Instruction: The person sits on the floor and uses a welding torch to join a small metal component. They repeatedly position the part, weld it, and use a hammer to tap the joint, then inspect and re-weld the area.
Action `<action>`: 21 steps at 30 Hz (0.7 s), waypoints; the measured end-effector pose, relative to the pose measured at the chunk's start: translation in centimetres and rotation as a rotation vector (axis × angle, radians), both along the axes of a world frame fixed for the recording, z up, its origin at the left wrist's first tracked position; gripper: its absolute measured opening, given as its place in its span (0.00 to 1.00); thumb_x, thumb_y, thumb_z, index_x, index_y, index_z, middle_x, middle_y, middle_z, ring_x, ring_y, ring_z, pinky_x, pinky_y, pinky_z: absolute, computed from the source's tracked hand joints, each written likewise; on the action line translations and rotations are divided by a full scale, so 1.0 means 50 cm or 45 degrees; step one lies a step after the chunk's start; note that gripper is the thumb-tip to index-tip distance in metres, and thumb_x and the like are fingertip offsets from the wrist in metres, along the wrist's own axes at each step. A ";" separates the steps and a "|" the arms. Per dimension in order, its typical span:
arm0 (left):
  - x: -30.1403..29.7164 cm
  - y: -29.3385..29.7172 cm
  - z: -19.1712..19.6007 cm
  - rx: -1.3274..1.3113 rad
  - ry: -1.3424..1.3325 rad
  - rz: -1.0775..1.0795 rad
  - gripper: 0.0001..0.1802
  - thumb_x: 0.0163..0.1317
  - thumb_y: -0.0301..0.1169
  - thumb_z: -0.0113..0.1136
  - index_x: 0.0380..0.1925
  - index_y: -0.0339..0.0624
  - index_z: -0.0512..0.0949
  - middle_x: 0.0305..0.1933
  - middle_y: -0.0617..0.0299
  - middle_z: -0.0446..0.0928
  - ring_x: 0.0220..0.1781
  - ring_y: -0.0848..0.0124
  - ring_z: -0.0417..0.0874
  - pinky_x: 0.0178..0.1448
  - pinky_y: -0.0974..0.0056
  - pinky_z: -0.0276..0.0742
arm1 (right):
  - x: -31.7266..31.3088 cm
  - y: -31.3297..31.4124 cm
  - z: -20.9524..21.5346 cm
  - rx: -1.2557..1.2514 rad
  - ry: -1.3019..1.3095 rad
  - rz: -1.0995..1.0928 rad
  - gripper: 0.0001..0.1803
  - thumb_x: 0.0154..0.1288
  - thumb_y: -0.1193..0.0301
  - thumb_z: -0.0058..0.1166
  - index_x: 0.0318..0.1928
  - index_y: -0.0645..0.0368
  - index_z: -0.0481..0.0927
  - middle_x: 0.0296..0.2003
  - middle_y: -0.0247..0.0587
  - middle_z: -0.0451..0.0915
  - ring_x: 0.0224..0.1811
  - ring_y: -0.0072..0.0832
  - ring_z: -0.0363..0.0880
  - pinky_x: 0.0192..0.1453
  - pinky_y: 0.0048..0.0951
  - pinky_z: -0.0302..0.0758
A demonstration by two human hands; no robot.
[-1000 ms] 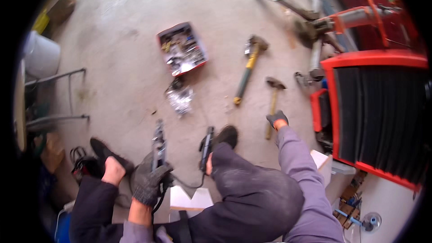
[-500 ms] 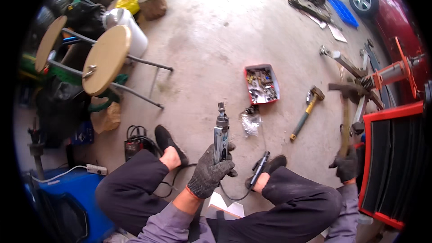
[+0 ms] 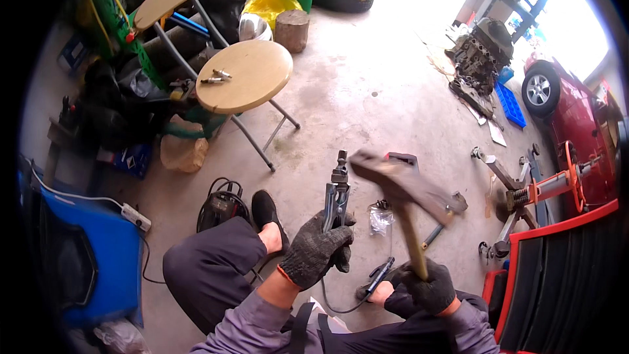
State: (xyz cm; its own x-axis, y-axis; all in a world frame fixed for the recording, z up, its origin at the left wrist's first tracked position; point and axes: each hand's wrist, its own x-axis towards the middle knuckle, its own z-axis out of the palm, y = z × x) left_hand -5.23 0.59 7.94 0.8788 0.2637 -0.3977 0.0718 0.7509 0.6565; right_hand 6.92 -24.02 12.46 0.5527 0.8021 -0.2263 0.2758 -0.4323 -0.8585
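Note:
Both hands wear dark knitted gloves. My left hand (image 3: 318,249) is wrapped round metal pliers (image 3: 329,213), raised in front of me. A short metal fitting (image 3: 340,169), much like a spark plug, stands upright in their jaws. My right hand (image 3: 429,288) grips the wooden handle of a hammer (image 3: 412,242). Its long, motion-blurred head is up beside the fitting, to its right, with a gap between them in the picture. Behind the hammer head, the red box of metal parts is mostly hidden.
A hammer with a yellow and dark handle (image 3: 433,235) lies on the floor beside a clear plastic bag (image 3: 381,219). At left stands a folding stool (image 3: 255,69) with small metal parts (image 3: 216,77) on it. A red-framed cabinet (image 3: 557,275) and an orange jack (image 3: 553,187) flank my right.
My right hand has swung the hammer from the far right to beside the pliers. The left hand still holds the pliers and fitting, now turned somewhat. My view has tilted up and shifted.

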 end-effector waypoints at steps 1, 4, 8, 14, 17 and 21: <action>-0.003 0.005 0.004 0.034 0.005 -0.002 0.17 0.67 0.27 0.61 0.54 0.35 0.73 0.29 0.61 0.77 0.24 0.69 0.81 0.26 0.63 0.81 | -0.014 0.013 0.012 0.153 -0.071 0.002 0.09 0.62 0.72 0.62 0.42 0.61 0.82 0.28 0.36 0.82 0.25 0.24 0.79 0.30 0.26 0.74; -0.002 0.003 0.000 0.175 -0.031 0.055 0.17 0.67 0.28 0.61 0.53 0.37 0.72 0.29 0.62 0.76 0.21 0.72 0.79 0.22 0.66 0.78 | -0.002 -0.011 -0.027 0.133 -0.417 0.096 0.07 0.64 0.75 0.61 0.42 0.63 0.82 0.28 0.35 0.83 0.24 0.22 0.79 0.28 0.26 0.75; 0.009 0.017 -0.009 0.441 0.209 0.131 0.16 0.67 0.28 0.61 0.52 0.38 0.72 0.27 0.61 0.76 0.20 0.72 0.78 0.21 0.65 0.76 | 0.009 -0.014 -0.073 -0.254 -0.099 -0.181 0.08 0.62 0.76 0.62 0.41 0.64 0.82 0.30 0.37 0.84 0.28 0.27 0.81 0.31 0.30 0.77; 0.028 0.006 -0.098 1.105 0.298 0.193 0.15 0.64 0.31 0.64 0.48 0.40 0.73 0.31 0.58 0.78 0.30 0.66 0.81 0.34 0.61 0.78 | 0.006 -0.007 -0.026 0.094 -0.225 -0.031 0.06 0.67 0.72 0.60 0.39 0.62 0.81 0.23 0.33 0.79 0.21 0.19 0.75 0.25 0.27 0.72; 0.032 -0.006 -0.098 1.225 0.307 0.238 0.14 0.64 0.27 0.63 0.48 0.40 0.74 0.27 0.64 0.75 0.25 0.73 0.76 0.28 0.66 0.72 | 0.015 0.002 -0.036 -0.070 -0.225 0.037 0.08 0.64 0.70 0.60 0.41 0.60 0.81 0.27 0.37 0.79 0.27 0.24 0.78 0.30 0.32 0.75; 0.049 0.011 -0.087 1.140 0.256 0.235 0.14 0.64 0.26 0.63 0.49 0.41 0.75 0.24 0.68 0.73 0.19 0.79 0.73 0.22 0.70 0.69 | 0.028 -0.080 -0.158 -0.392 -0.443 0.302 0.24 0.50 0.68 0.64 0.51 0.55 0.80 0.40 0.51 0.79 0.40 0.48 0.80 0.43 0.45 0.78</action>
State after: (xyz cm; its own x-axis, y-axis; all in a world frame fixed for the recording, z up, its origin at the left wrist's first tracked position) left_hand -2.76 1.16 3.57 0.7293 0.6738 -0.1188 0.1767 -0.0177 0.9841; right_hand 8.33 -28.00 4.55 0.4485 0.8397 -0.3063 0.6433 -0.5412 -0.5416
